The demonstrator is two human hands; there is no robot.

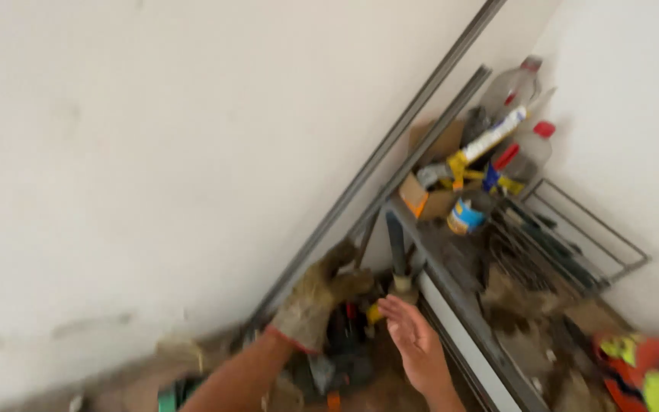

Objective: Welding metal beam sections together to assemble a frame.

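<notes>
Head view showed my gloved left hand (316,299) curled, its grasp unclear, and my bare right hand (415,341) open beside the dark tool (348,336) low near the wall; steadying first seemed wise.

The whole view is motion-blurred. The gloved left hand (316,301) covers the lower ends of the two leaning metal rails (390,164), whose upper ends run out past the top edge; whether the glove grips them cannot be told. The dark tool (345,339) between the hands is a smear of black, red and yellow, its kind unreadable. The bare right hand (413,343) is cut off at the forearm by the bottom edge. The red and yellow object (642,370) at lower right is cropped and indistinct. The shelf clutter (524,267) blurs together.
</notes>
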